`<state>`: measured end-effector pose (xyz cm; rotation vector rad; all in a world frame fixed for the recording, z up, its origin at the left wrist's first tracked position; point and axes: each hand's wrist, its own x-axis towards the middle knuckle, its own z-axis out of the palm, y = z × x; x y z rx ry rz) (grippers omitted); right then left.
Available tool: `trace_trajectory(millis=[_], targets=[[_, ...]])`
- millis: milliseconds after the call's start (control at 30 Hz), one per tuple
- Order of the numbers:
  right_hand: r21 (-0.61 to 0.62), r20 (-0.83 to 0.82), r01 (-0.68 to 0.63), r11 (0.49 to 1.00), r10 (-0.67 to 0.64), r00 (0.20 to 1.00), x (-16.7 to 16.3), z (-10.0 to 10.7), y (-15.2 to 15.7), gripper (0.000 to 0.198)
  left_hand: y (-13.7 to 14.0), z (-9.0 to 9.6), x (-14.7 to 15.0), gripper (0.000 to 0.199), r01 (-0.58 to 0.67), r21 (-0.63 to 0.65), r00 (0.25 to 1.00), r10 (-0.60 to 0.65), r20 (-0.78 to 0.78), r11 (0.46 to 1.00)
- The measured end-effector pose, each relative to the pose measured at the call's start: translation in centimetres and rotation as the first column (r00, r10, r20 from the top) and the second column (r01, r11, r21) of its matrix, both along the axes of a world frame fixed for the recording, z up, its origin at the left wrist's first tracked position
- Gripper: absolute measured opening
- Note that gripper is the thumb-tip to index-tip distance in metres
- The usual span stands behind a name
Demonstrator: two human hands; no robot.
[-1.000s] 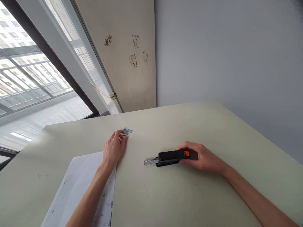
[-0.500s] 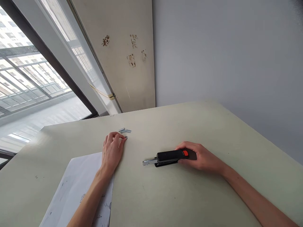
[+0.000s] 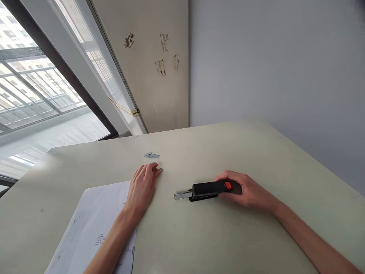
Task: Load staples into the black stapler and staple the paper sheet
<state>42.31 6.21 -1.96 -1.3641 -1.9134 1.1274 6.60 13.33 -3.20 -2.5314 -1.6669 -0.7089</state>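
My right hand [image 3: 242, 188] is closed round the rear of a black stapler [image 3: 209, 188] with a red patch on top. The stapler lies on its long side with its metal staple tray [image 3: 183, 195] sticking out of the front, to the left. Between thumb and fingers, my left hand [image 3: 145, 180] pinches a small strip of staples [image 3: 160, 169], mostly hidden by the fingers. Just beyond that hand, several more staple strips [image 3: 152, 155] lie in a small group on the table.
Printed sheets of paper [image 3: 82, 217] lie under my left forearm on the pale green table [image 3: 245, 236]. The table meets a grey wall [image 3: 270, 64] at the right and a stained panel [image 3: 154, 95] at the back. A glass window [image 3: 40, 87] stands at the left.
My left hand has moved a little to the right, away from the loose strips, with the staple strip in its fingers. My right hand still grips the stapler; the view has shifted slightly.
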Motion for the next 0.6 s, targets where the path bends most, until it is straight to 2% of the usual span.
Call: trace_trajectory(millis=[133,300,467,600], targets=[[0.000,0.005,-0.001,1.000,0.001,1.000,-0.05,-0.03,0.05,0.021,-0.59,0.31,0.72,0.025,0.002,-0.032,0.999,-0.001,0.044,0.999],[-0.018,0.013,0.003,1.000,-0.003,1.000,-0.11,0.24,0.07,0.019,-0.89,0.59,1.09,0.023,0.027,-0.133,0.988,-0.006,0.154,0.991],[-0.022,0.017,0.016,1.000,-0.016,1.000,-0.35,0.80,-0.13,0.018,-0.89,0.37,1.10,0.023,0.053,-0.146,0.988,-0.031,0.150,0.988],[-0.015,0.020,0.015,1.000,-0.015,1.000,-0.26,0.43,-0.10,0.019,-0.91,0.32,1.09,0.023,0.037,-0.164,0.986,-0.009,0.167,0.986]])
